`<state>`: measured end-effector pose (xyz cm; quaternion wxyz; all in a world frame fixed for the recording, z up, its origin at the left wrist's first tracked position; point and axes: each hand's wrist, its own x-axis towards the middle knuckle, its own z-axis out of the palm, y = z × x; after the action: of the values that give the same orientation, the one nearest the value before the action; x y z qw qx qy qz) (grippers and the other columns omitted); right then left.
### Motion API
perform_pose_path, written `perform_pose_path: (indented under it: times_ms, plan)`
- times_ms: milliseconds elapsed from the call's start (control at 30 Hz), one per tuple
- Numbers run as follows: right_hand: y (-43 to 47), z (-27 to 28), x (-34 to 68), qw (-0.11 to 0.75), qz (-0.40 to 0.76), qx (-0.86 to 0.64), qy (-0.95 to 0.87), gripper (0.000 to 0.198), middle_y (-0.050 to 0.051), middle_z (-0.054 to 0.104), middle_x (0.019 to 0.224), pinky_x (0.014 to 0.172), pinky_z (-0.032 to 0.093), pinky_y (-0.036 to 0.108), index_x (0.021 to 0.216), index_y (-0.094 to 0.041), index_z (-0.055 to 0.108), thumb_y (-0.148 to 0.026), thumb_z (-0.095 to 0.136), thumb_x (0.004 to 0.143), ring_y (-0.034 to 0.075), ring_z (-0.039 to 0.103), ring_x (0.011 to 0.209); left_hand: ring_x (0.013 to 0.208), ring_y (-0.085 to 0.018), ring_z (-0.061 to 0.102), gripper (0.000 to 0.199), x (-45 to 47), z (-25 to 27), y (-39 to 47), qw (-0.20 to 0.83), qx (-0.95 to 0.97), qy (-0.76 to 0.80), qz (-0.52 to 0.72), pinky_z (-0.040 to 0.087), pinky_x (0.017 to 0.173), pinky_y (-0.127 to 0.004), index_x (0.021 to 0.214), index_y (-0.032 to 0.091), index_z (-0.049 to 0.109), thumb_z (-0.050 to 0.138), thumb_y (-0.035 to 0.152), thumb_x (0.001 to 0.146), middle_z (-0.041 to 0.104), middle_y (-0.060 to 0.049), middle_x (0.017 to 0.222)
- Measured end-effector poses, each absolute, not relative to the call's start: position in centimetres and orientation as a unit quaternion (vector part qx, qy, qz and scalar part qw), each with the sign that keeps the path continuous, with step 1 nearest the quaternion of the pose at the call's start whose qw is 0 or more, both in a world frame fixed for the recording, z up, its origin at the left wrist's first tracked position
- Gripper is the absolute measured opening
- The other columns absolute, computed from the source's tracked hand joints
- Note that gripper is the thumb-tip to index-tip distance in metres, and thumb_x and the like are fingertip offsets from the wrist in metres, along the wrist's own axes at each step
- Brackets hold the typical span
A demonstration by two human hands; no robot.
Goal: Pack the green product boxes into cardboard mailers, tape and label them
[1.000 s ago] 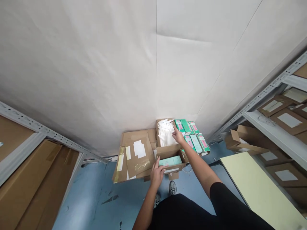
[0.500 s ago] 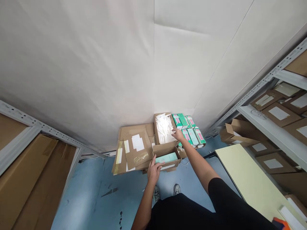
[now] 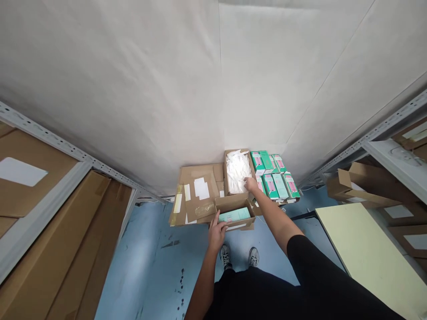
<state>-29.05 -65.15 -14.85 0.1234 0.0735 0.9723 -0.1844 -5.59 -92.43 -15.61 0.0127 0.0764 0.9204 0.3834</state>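
Observation:
My left hand (image 3: 216, 232) grips the near left corner of a small open cardboard box (image 3: 230, 203), its fingers over the rim. Inside that box lies a mint-green carton (image 3: 235, 215). My right hand (image 3: 251, 185) reaches into a second open box (image 3: 226, 182) behind it, filled with white thin pieces (image 3: 237, 168) that look like wrapped packets. The right fingers are curled at the right side of this pile; what they hold is hidden. Just right of that hand stand several green-and-pink cartons (image 3: 269, 186) in rows.
Flattened cardboard (image 3: 200, 206) with white labels lies to the left. Metal shelving with brown boxes flanks both sides, including long boxes (image 3: 73, 240) at left and an open box (image 3: 353, 186) at right. A pale yellow table (image 3: 363, 249) stands at the right. Behind is a grey-white wall (image 3: 167, 89).
The view has shifted, so the boxes sit farther right in the picture. My right fingers have curled in at the white pieces. My left hand stays on the small box's corner.

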Motion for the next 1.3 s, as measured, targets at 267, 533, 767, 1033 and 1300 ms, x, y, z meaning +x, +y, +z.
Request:
perform_pose_path:
  times_ms: [267, 533, 767, 1033, 1300]
  plan:
    - [-64.1, -10.2, -28.0, 0.002, -0.223, 0.065, 0.973, 0.031, 0.009, 0.079, 0.116, 0.095, 0.052, 0.028, 0.118, -0.021, 0.076, -0.017, 0.062, 0.091, 0.024, 0.072, 0.108, 0.135, -0.031, 0.054, 0.024, -8.3, -15.0, -91.4, 0.000, 0.097, 0.909, 0.404, 0.049, 0.109, -0.047, 0.101, 0.025, 0.081, 0.061, 0.018, 0.091, 0.043, -0.005, 0.164]
    - [-64.2, -6.8, -22.6, -0.132, -0.393, 0.020, 0.910, 0.029, 0.008, 0.079, 0.111, 0.094, 0.055, 0.034, 0.115, -0.021, 0.076, -0.025, 0.059, 0.091, 0.025, 0.072, 0.102, 0.134, -0.032, 0.055, 0.021, -10.3, -15.3, -90.8, 0.004, 0.132, 0.901, 0.413, 0.049, 0.108, -0.047, 0.099, 0.025, 0.081, 0.061, 0.020, 0.090, 0.044, -0.005, 0.164]
    - [-65.1, -7.9, -14.0, -0.079, -0.372, -0.059, 0.923, 0.032, 0.009, 0.078, 0.115, 0.098, 0.055, 0.039, 0.119, -0.023, 0.076, -0.016, 0.064, 0.090, 0.026, 0.071, 0.107, 0.133, -0.032, 0.054, 0.024, -10.5, -13.8, -89.7, 0.017, 0.158, 0.903, 0.399, 0.050, 0.108, -0.048, 0.098, 0.026, 0.081, 0.059, 0.023, 0.092, 0.043, -0.002, 0.164]
    - [-60.3, -8.7, -8.5, -0.093, -0.382, -0.072, 0.917, 0.068, 0.013, 0.053, 0.155, 0.123, 0.036, 0.056, 0.150, -0.027, 0.056, -0.026, 0.076, 0.084, 0.033, 0.042, 0.150, 0.139, -0.032, 0.051, 0.024, -9.2, -11.8, -84.1, -0.006, 0.206, 0.898, 0.389, 0.045, 0.115, -0.049, 0.101, 0.025, 0.081, 0.058, 0.024, 0.094, 0.046, -0.004, 0.162]
    - [-46.0, -6.2, 0.7, -0.187, -0.365, 0.066, 0.910, 0.067, 0.011, 0.051, 0.157, 0.123, 0.036, 0.057, 0.153, -0.030, 0.052, -0.028, 0.070, 0.089, 0.033, 0.039, 0.152, 0.140, -0.033, 0.052, 0.023, -7.1, -11.3, -70.5, 0.015, 0.306, 0.873, 0.379, 0.048, 0.113, -0.050, 0.097, 0.024, 0.081, 0.058, 0.028, 0.094, 0.046, -0.006, 0.162]
